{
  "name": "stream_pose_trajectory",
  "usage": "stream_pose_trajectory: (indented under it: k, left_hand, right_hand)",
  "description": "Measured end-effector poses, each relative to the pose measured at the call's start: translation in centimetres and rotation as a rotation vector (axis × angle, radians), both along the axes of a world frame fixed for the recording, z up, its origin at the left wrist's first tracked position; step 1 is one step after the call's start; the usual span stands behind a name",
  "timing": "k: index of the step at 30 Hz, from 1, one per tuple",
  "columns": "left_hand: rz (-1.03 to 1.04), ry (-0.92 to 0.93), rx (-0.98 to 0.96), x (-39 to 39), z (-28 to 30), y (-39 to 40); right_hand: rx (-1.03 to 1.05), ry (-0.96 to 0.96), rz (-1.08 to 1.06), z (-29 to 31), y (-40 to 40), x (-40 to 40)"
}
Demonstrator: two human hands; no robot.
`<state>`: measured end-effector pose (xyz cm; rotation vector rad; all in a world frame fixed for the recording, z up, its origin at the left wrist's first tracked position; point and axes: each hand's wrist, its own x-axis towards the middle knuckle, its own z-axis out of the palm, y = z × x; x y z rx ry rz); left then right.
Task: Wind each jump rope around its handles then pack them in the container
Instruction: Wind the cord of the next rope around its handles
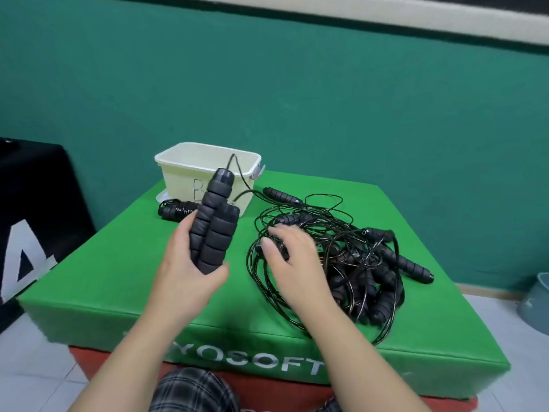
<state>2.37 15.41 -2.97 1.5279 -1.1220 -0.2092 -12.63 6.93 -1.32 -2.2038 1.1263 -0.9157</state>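
Two ribbed black foam handles stand gripped in your left hand; your right hand's spread fingers touch the tangled black ropes right of centre.

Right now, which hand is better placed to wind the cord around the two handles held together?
The right hand: it lies on the loose cords, while the left hand grips the paired handles.
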Motion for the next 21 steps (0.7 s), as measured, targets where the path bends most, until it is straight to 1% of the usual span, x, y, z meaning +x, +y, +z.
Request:
stream_pose_trajectory:
  k: [2, 3, 4, 6, 9, 10, 12, 14, 18, 21]
  left_hand:
    - [-0.041, -0.056, -0.021, -0.6, 0.7, 0.6]
    - [-0.068, -0.082, -0.022, -1.0, 1.0, 1.1]
    - [-0.098, -0.115, -0.021, -1.4, 1.2, 1.6]
    - [-0.158, -0.132, -0.009, -2.1, 1.6, 2.7]
    - [-0.226, -0.086, 0.006, -2.0, 1.8, 4.0]
    - [-0.245, -0.087, 0.019, -2.0, 1.8, 4.3]
    - [-0.279, -0.074, 0.068, -2.2, 1.8, 4.7]
    - [-0.325, -0.012, 0.130, -2.8, 1.7, 4.9]
    - [-0.500, 0.183, 0.234, -4.0, 2.1, 5.0]
    - [-0.556, 0.355, 0.231, -5.3, 2.3, 4.8]
  right_hand:
    - [0.243, -0.225, 0.171, 2.1, 2.6, 1.3]
    - [0.312, -0.300, 0.224, 2.7, 3.5, 1.7]
    - [0.326, -0.341, 0.236, 3.1, 4.2, 2.0]
    - [0.322, -0.425, 0.196, 3.7, 4.9, 2.1]
    - [0.410, -0.624, 0.116, 4.0, 5.2, 1.3]
    - [0.435, -0.657, 0.104, 4.1, 5.3, 0.9]
    - [0.444, -0.667, 0.083, 4.0, 5.6, 0.4]
    - [0.447, -0.648, 0.048, 3.5, 6.1, 0.3]
    - [0.427, -0.602, -0.003, 2.7, 6.8, 0.0]
    - [0.420, -0.600, 0.010, 1.9, 7.0, -0.4]
